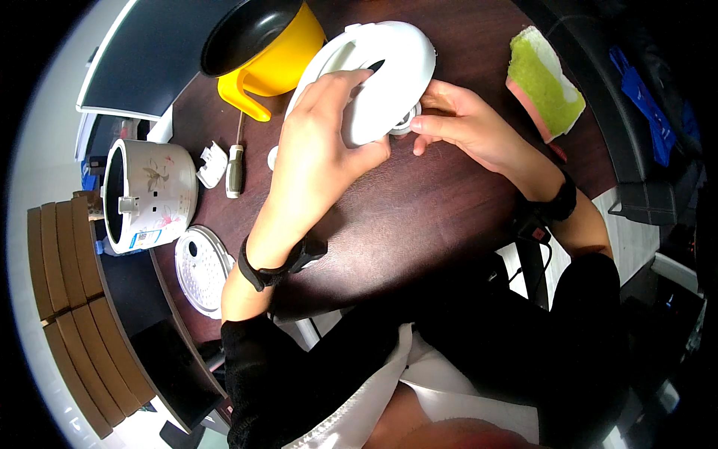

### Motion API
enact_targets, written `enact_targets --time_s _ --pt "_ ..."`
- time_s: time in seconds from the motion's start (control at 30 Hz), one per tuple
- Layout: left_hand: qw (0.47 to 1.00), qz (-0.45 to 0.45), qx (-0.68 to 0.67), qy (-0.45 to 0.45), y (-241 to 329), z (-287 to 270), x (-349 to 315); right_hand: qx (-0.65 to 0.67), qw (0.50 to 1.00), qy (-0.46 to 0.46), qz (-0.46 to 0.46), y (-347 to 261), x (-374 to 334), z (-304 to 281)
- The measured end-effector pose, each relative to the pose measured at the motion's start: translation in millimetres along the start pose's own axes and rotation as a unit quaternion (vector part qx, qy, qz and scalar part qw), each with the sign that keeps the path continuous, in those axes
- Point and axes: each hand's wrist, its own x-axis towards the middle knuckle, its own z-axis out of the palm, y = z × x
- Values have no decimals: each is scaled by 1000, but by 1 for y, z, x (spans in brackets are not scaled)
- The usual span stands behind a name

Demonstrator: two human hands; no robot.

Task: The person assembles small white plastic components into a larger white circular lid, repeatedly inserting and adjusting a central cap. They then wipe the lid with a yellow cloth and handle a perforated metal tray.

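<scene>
- One dark red-brown surface (419,217), glossy and wood-grained, curved across the middle of the frame.
- Brown cardboard boxes (82,299) stood in two tiers at the far left; their exact number could not be told.
- One flat dark panel with a pale frame (142,60) filled the upper left.
- One yellow pot (280,56), smooth outside and black inside, sat at the upper centre-left, its looped handle toward the frame's middle.
- One white cooker body (161,183), rounded and printed with flowers, lay at the left, its dark opening facing the left edge.
- One white lid (407,71), a smooth plastic oval, was held up at the upper centre, covering part of the yellow pot.
- Two hands worked there. The left hand (321,123) gripped the lid, fingers over its top and thumb at the lower edge, hiding part of it; the right hand (471,123) had bent fingers at the underside, and whether they gripped could not be told.
- One perforated white disc (200,273) lay lower left, partly behind the left forearm.
- One fuzzy green-and-white pad (550,86), pink-edged, lay upper right.
- One screwdriver (235,173), olive-handled, lay centre-left.
- One jagged white plastic piece (212,166) lay just beside it.
</scene>
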Motion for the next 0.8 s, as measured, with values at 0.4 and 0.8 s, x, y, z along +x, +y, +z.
enact_targets --time_s 0.4,0.8 --pt "999 -35 -16 -25 6 -3 -1 -119 957 -260 42 -38 -7 -35" --pt "989 3 66 -132 11 28 -19 -110 991 -42 -63 -33 -5 -21"
